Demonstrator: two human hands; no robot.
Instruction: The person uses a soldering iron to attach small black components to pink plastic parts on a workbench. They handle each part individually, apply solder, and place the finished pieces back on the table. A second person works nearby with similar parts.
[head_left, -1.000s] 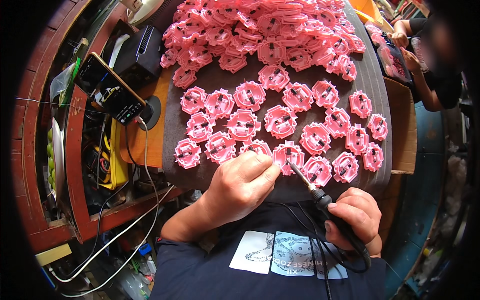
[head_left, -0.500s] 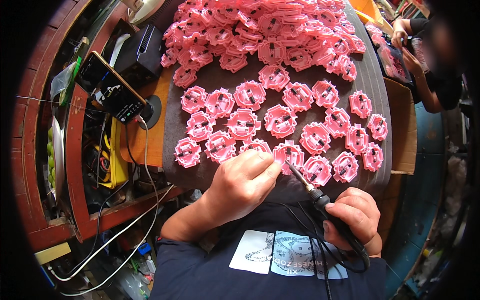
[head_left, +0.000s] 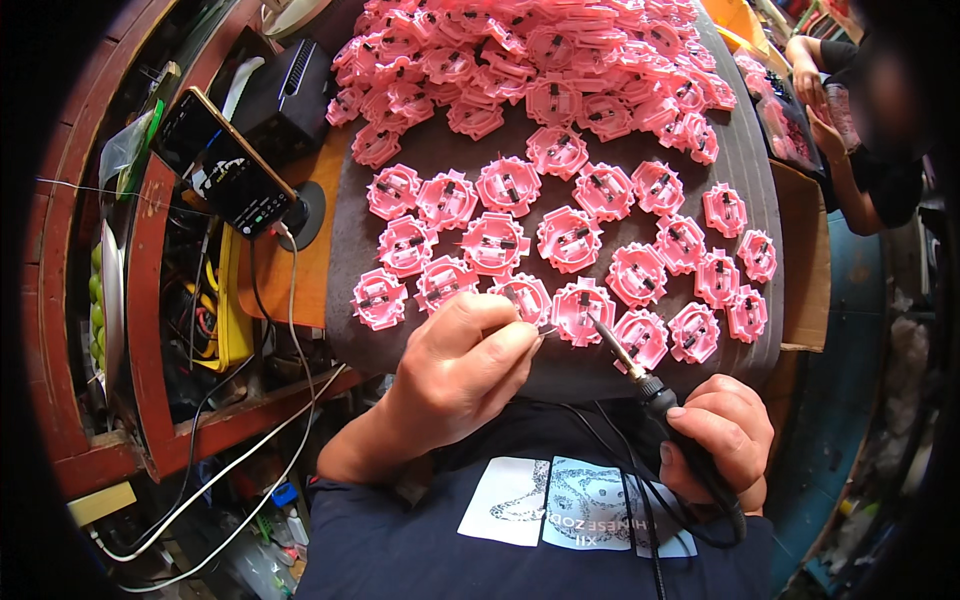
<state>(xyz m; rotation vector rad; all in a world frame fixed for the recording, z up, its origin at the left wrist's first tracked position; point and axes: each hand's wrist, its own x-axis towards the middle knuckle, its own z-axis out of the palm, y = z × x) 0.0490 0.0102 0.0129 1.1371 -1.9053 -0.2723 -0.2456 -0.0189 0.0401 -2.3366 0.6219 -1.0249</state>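
Observation:
My right hand (head_left: 725, 435) grips a soldering iron (head_left: 655, 392) by its black handle. The metal tip points up and left, over the lower right part of a pink plastic housing (head_left: 568, 322) in the front row; whether it touches cannot be made out. My left hand (head_left: 460, 365) is closed in a pinch just left of that housing, in front of a neighbouring pink housing (head_left: 522, 295) that it partly covers. A thin silvery wire, apparently solder, pokes out at its fingertips. Several similar housings with small black and metal parts inside lie spread in loose rows.
A large heap of pink housings (head_left: 540, 60) covers the far end of the grey work surface (head_left: 400, 345). On the left, a phone (head_left: 225, 165) leans on a round stand beside a black box (head_left: 285, 95). Cables hang near my lap. Another person's hands (head_left: 815, 110) work at far right.
The soldering iron's tip has shifted slightly right across the front housing. My left hand has drawn back a little, left and nearer to me. The view has shifted slightly.

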